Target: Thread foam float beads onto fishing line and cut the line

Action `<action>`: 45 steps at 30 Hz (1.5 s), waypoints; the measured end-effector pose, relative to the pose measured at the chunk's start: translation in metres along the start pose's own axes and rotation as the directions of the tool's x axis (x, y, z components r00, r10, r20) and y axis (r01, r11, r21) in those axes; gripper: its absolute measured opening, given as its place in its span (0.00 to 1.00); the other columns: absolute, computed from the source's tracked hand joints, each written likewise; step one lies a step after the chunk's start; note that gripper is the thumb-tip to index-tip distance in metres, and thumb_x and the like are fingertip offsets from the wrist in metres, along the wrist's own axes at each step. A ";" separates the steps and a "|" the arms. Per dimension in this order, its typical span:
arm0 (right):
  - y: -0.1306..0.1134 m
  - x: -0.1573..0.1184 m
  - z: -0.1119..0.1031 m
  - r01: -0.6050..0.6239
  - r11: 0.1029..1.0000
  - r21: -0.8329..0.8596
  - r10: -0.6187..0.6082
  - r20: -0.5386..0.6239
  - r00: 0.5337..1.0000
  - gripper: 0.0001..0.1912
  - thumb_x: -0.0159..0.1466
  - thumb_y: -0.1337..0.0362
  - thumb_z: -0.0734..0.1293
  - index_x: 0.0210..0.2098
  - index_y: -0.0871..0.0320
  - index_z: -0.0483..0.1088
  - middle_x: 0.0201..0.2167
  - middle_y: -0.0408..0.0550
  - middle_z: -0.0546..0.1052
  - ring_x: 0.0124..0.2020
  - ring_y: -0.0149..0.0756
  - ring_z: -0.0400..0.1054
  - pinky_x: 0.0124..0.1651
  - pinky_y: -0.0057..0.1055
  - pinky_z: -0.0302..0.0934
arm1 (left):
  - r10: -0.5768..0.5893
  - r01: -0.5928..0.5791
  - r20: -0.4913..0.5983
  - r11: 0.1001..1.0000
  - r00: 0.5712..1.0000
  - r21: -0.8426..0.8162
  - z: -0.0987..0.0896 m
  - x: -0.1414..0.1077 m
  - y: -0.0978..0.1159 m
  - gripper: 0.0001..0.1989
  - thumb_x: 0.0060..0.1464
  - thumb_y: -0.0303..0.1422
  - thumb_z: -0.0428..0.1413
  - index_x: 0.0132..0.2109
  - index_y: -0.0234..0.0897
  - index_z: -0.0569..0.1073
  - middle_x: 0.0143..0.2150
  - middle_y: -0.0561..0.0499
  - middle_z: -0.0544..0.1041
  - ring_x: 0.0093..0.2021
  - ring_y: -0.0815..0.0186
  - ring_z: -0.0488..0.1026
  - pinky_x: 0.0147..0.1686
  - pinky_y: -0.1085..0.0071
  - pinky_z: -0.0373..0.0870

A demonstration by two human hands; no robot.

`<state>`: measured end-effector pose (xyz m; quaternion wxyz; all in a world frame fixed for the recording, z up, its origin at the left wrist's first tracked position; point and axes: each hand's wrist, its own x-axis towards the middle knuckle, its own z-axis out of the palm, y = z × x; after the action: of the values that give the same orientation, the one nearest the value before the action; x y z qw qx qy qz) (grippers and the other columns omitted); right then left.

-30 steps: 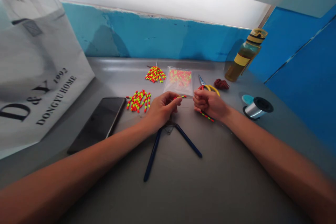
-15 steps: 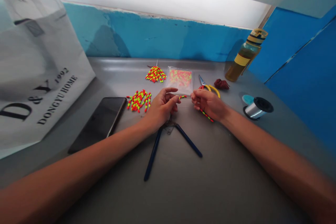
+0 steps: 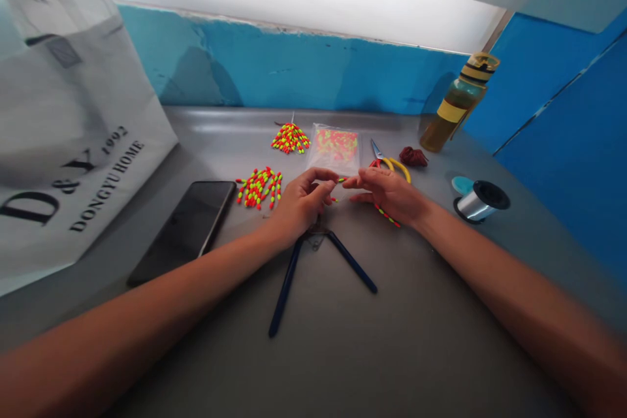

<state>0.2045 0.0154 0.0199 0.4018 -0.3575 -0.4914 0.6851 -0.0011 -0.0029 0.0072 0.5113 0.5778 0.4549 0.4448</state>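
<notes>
My left hand (image 3: 302, 204) is closed in a pinch, with small red-and-yellow oval beads (image 3: 341, 179) showing at its fingertips; how they are joined is too small to make out. To its right, my right hand (image 3: 386, 192) has its fingers stretched towards the left fingertips. A short row of red-and-green beads (image 3: 388, 215) shows under the right palm; whether that hand holds it is hidden. Just below my left hand lie pliers (image 3: 350, 261) with spread dark blue handles, their head partly covered. A loose pile of the same beads (image 3: 259, 188) is left of that hand.
Behind are another bead heap (image 3: 290, 138) and a clear bag of beads (image 3: 336, 147). Yellow-handled scissors (image 3: 399, 166), dark red cord (image 3: 413, 157), a bottle (image 3: 453, 108) and a wire-like spool (image 3: 480, 202) stand right. A phone (image 3: 189, 228) and white bag (image 3: 73, 130) are left.
My right hand's fingers have gone from a pinch to stretched out, reaching a little further left. My left hand stays pinched, and the beads at its fingertips have shifted slightly.
</notes>
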 end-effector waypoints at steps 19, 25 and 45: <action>0.005 0.003 -0.003 -0.046 0.990 -0.131 0.051 0.034 0.998 0.12 0.60 0.56 0.74 0.35 0.59 0.79 0.42 0.52 0.80 0.44 0.36 0.73 0.43 0.29 0.69 | 0.173 -0.177 0.060 0.981 0.983 0.076 0.006 0.000 -0.004 0.12 0.54 0.42 0.62 0.39 0.39 0.80 0.35 0.50 0.82 0.31 0.67 0.73 0.31 0.72 0.68; 0.001 0.002 -0.005 -0.032 0.998 -0.060 0.033 0.016 0.999 0.13 0.61 0.56 0.73 0.33 0.61 0.77 0.35 0.48 0.77 0.35 0.30 0.70 0.33 0.25 0.65 | 0.186 -0.154 -0.152 0.968 0.971 0.198 0.002 -0.002 0.000 0.12 0.54 0.44 0.61 0.36 0.40 0.79 0.30 0.53 0.78 0.28 0.67 0.71 0.28 0.71 0.66; -0.002 0.001 0.006 -0.112 0.948 -0.298 0.142 0.081 0.987 0.11 0.60 0.63 0.69 0.41 0.58 0.74 0.22 0.38 0.66 0.19 0.23 0.51 0.20 0.24 0.41 | 0.205 -0.198 -0.035 0.969 0.978 0.146 0.001 0.000 -0.003 0.22 0.55 0.43 0.62 0.54 0.40 0.74 0.43 0.47 0.82 0.45 0.60 0.78 0.45 0.66 0.73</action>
<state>0.1993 0.0143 0.0236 0.2742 -0.4085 -0.5829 0.6466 0.0000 -0.0035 0.0045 0.4096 0.6445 0.4371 0.4752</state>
